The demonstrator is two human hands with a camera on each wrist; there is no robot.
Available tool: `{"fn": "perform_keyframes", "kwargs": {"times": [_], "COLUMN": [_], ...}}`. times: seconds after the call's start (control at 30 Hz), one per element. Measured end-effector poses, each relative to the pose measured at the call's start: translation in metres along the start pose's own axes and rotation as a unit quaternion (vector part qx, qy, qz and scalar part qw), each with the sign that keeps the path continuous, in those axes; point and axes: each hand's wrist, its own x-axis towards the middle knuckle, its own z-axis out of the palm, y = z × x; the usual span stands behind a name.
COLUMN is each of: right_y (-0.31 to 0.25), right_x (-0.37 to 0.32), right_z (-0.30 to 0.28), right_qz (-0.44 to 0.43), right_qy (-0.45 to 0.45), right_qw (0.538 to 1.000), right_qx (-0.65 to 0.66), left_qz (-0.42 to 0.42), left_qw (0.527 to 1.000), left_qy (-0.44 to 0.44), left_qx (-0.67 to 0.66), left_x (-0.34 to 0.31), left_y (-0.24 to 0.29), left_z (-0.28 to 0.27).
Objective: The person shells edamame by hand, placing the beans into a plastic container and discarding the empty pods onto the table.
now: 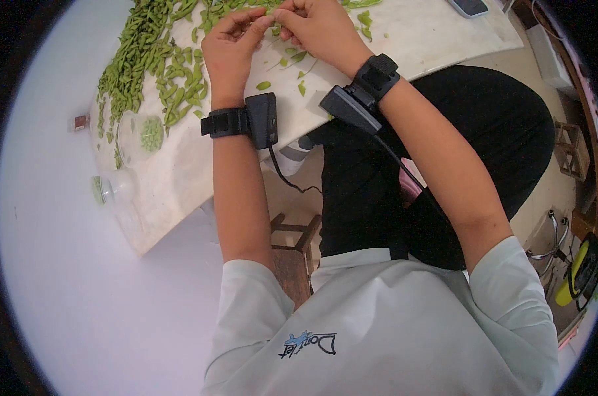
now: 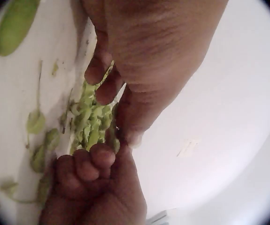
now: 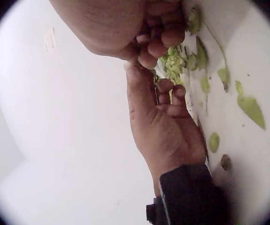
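Observation:
Both hands meet over the near part of the white table [image 1: 173, 204], at the top of the head view. My left hand [image 1: 231, 56] and right hand [image 1: 325, 33] pinch a small green soybean pod [image 2: 115, 124] between thumbs and fingertips. The fingers cover most of that pod. In the right wrist view, the left hand [image 3: 167, 133] sits below the right hand [image 3: 111, 23], their thumb tips together. Loose leaves [image 3: 252, 111] and single pods [image 1: 264, 86] lie on the table below the hands.
A large heap of green pods [image 1: 124, 82] spreads across the table's left side. Near it stands a clear container [image 1: 130, 132] with shelled green beans [image 1: 151, 134]. Another clear container [image 1: 118, 187] lies close to the table edge. A phone [image 1: 470, 6] rests at the upper right.

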Motion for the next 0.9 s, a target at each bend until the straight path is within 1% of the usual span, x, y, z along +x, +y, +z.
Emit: {"fn": "perform_keyframes", "kwargs": {"times": [0.13, 0.23, 0.33, 0.47, 0.57, 0.63, 0.73, 0.83, 0.9], "right_y": [-0.001, -0.001, -0.007, -0.007, -0.004, -0.002, -0.001, 0.001, 0.002], "right_x": [-0.001, -0.002, -0.003, -0.003, 0.0, 0.0, 0.002, 0.002, 0.002], "right_z": [-0.001, -0.001, -0.003, -0.002, -0.001, 0.0, -0.001, 0.001, 0.001], "right_qz": [-0.005, -0.011, -0.006, -0.005, 0.003, 0.002, 0.0, -0.002, -0.002], "right_qy": [-0.011, -0.028, -0.049, -0.044, -0.029, -0.027, -0.021, -0.024, -0.029], "right_qw": [1.0, 0.999, 0.999, 0.998, 1.0, 1.0, 1.0, 1.0, 1.0], "right_qx": [0.018, 0.024, 0.021, 0.046, 0.003, -0.001, -0.004, 0.005, 0.006], "left_qz": [-0.008, -0.006, 0.006, 0.009, -0.001, -0.01, 0.026, 0.026, 0.019], "left_qw": [1.0, 0.999, 0.998, 0.999, 0.999, 0.998, 0.998, 0.999, 1.0], "left_qy": [-0.009, -0.042, -0.051, -0.045, -0.042, -0.036, -0.042, -0.015, -0.019], "left_qx": [-0.009, -0.011, -0.045, -0.029, -0.027, -0.04, -0.041, -0.029, 0.009], "left_x": [-0.001, -0.003, -0.002, 0.001, 0.004, 0.006, 0.004, 0.001, 0.001], "left_y": [0.002, 0.007, 0.003, -0.003, -0.008, -0.011, -0.006, -0.001, -0.003], "left_z": [0.0, -0.002, -0.003, -0.001, -0.001, -0.001, 0.0, 0.004, 0.001]}}
